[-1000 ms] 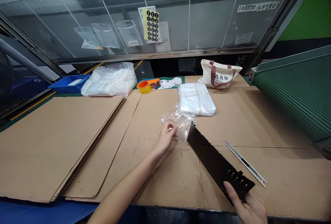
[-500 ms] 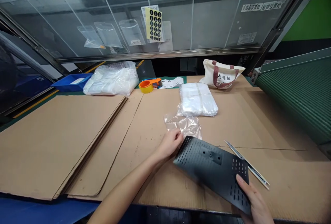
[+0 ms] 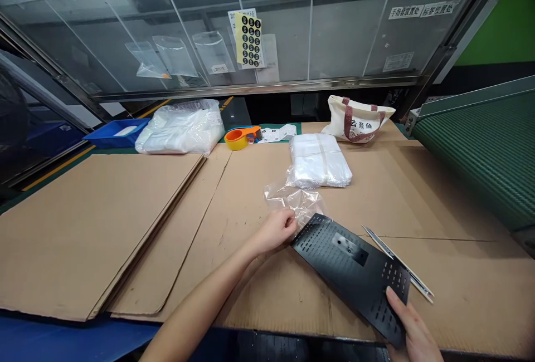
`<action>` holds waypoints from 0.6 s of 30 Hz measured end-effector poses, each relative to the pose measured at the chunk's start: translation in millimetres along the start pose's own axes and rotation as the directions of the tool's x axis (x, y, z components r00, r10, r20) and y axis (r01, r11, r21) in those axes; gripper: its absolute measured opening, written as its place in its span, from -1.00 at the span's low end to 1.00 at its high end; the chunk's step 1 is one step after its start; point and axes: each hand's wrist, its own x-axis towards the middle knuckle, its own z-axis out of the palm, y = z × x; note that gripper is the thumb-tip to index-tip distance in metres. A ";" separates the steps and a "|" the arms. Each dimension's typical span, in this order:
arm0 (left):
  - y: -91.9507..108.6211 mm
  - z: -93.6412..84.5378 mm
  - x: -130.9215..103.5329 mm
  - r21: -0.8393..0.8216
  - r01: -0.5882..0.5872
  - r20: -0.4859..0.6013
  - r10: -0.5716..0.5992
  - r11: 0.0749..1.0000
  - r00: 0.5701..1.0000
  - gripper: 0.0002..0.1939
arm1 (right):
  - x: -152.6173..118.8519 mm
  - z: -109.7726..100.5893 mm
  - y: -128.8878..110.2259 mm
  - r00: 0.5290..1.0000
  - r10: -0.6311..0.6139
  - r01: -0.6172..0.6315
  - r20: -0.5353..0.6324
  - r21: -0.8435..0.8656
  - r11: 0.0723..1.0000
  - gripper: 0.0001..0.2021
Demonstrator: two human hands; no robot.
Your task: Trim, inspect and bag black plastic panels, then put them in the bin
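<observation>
My right hand [image 3: 412, 326] grips the near right end of a black perforated panel [image 3: 349, 273], thumb on its top face. The panel slants from upper left to lower right over the cardboard. At its far left end my left hand [image 3: 278, 229] is closed on a clear plastic bag [image 3: 301, 200], whose crinkled film spreads beyond the fist. The panel's far corner meets the film; how deep it lies inside the bag I cannot tell. Two thin metal-and-white strips [image 3: 401, 264] lie on the cardboard behind the panel's right end.
Beyond the bag sits a banded stack of clear bags [image 3: 320, 160]. Farther back are a canvas tote [image 3: 357, 120], an orange tape dispenser [image 3: 240, 138], a wrapped white bundle [image 3: 181, 128] and a blue tray [image 3: 115, 133]. Cardboard sheets [image 3: 100, 228] lie left; a green conveyor belt [image 3: 485, 150] borders the right.
The panel has shifted slightly right, its far end rising up against the bag film. The bag's film has crumpled more. My left hand has barely moved.
</observation>
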 end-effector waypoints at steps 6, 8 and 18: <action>6.4 -12.6 -4.2 0.052 -0.071 0.054 0.068 0.996 0.996 -0.79 | 12.0 -5.6 23.4 0.995 0.004 -0.011 0.103 0.076 0.997 -0.30; 9.1 -14.2 -7.8 0.067 -0.085 0.066 0.080 0.994 0.995 -0.77 | 15.5 -9.7 33.4 0.990 0.024 -0.036 0.141 0.078 0.996 -0.35; 26.0 9.6 -23.7 0.009 -0.214 0.080 0.213 0.977 0.974 -0.71 | -1.4 19.2 56.4 0.974 0.059 -0.052 0.218 -0.034 0.998 -0.29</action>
